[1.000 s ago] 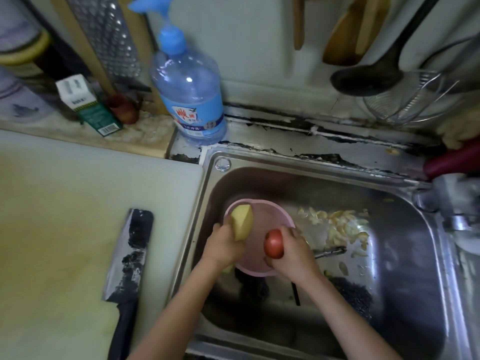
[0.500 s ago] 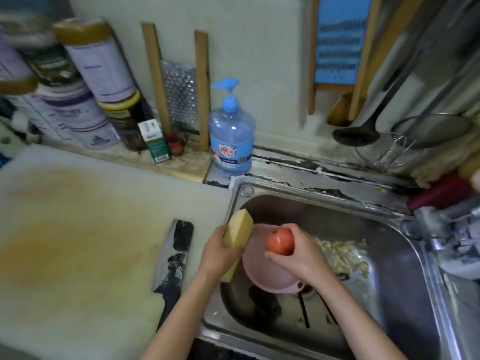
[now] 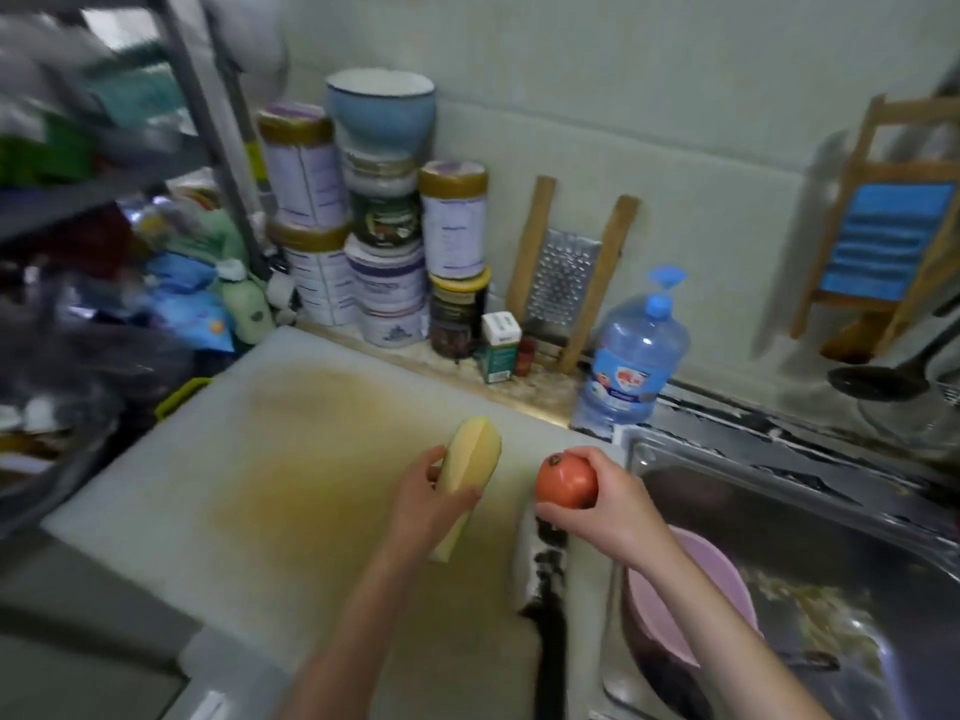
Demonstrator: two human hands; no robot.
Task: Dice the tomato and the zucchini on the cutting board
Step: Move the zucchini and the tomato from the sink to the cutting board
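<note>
**Tomato and zucchini held over the cutting board, nothing cut yet**

A view from above of a kitchen counter. A large white cutting board [image 3: 249, 459], stained yellow across its middle, fills the centre of the scene.

The person's left hand [image 3: 423, 506] is curled round a zucchini [image 3: 470, 459], thumb on one side and fingers on the other. It holds the zucchini above the right half of the board. The right hand [image 3: 610, 504] cups a tomato [image 3: 565, 480] in bent fingers, over the board's right edge. Both vegetables appear to be raised off the board rather than resting on it.

By my reading the dicing has not begun. No slices or cubes lie on the board, and both vegetables are in one piece. What remains is to set them down, take up the knife and cut each one into dice.

The zucchini is pale yellow-green and looks peeled, with flat faces and a slanted top end. The tomato is round, orange-red and smooth, with a small dark stem scar facing up.

A cleaver [image 3: 540, 563] with a dark handle lies on the board's right edge, below the tomato. To the right of the board is a steel sink [image 3: 779, 491] holding a pink bowl [image 3: 719, 579]. Behind the board stand stacked tins [image 3: 384, 283], a grater [image 3: 566, 278] and a blue soap bottle [image 3: 636, 356].
</note>
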